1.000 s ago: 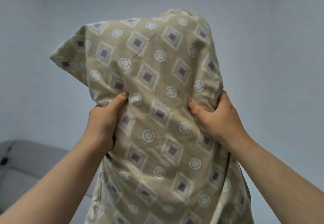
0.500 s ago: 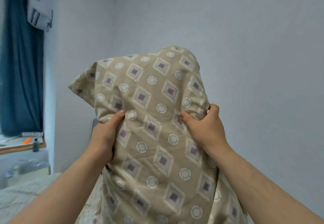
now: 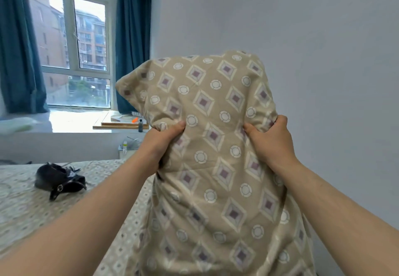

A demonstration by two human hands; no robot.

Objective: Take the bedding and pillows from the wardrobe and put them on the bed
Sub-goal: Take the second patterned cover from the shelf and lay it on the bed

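Bed [image 3: 26,221]: patterned cover, occupying the lower left of the view; its right edge is hidden behind the load. Pillow [image 3: 216,107]: beige case printed with diamonds and rings, held upright in the air above the right side of the bed, close to the plain wall, not yet set down. Left hand [image 3: 160,144] and right hand [image 3: 271,144]: each is clamped on a side of the pillow at mid-height, thumb pressed into the near face, fingers [image 3: 280,122] curled round the edge and bunching the cloth. Black bag [image 3: 60,181]: lying towards the far left of the bed. Handling: the pillow is best lowered level, well apart from the bag, and both grips released together.
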